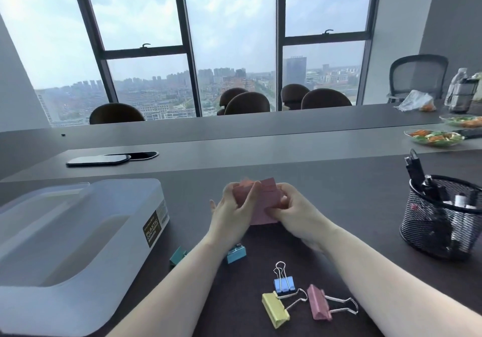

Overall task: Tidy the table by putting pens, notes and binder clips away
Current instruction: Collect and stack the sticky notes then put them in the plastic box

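Both of my hands hold a stack of pink sticky notes just above the dark table. My left hand grips its left side with the thumb across the front. My right hand pinches the right edge. Binder clips lie loose near me: a blue one, a yellow one, a pink one, a light blue one and a teal one partly behind my left forearm. A black mesh pen cup at the right holds several pens.
A translucent plastic storage box with inner compartments stands at the left. A phone lies further back by a cable slot. Plates of food, a bag and bottles sit at the far right. Chairs line the far side under the windows.
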